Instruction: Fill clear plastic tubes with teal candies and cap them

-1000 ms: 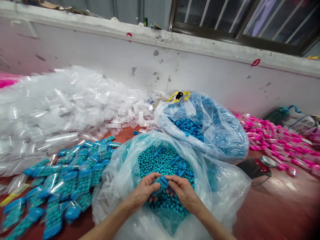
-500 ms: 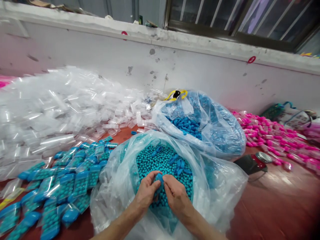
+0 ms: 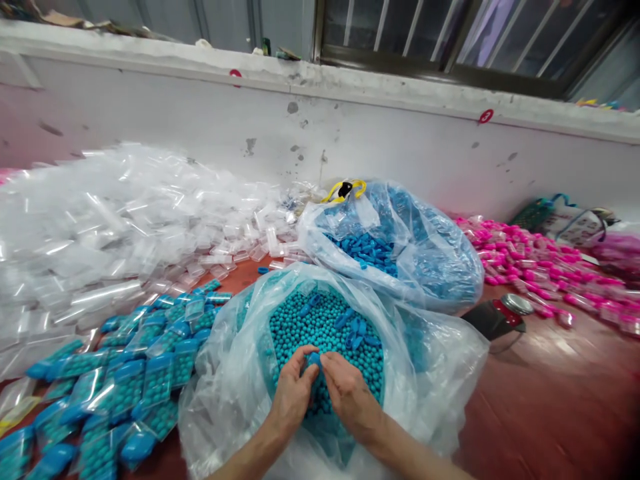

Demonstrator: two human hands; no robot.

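My left hand [image 3: 293,390] and my right hand [image 3: 351,395] meet over an open clear plastic bag [image 3: 425,400] of turquoise beads [image 3: 295,317]. Between their fingertips a small blue cap [image 3: 314,359] shows, pinched from both sides. Whatever is beneath the cap is mostly hidden by my fingers. Several loose blue caps [image 3: 357,333] lie on the beads just beyond my right hand. To the left, bead-filled clear containers with blue caps [image 3: 125,380] are heaped on the red surface.
A large pile of empty clear containers [image 3: 125,207] spreads along the wall at left. Behind the bead bag sits another bag [image 3: 435,267] of blue caps. Pink-capped containers [image 3: 530,260] and a dark object with a round silver top [image 3: 515,305] are at right.
The view has shifted slightly, moving the background a little left. My hands stay together over the beads, and the blue cap sits lower and is more covered by my fingers.
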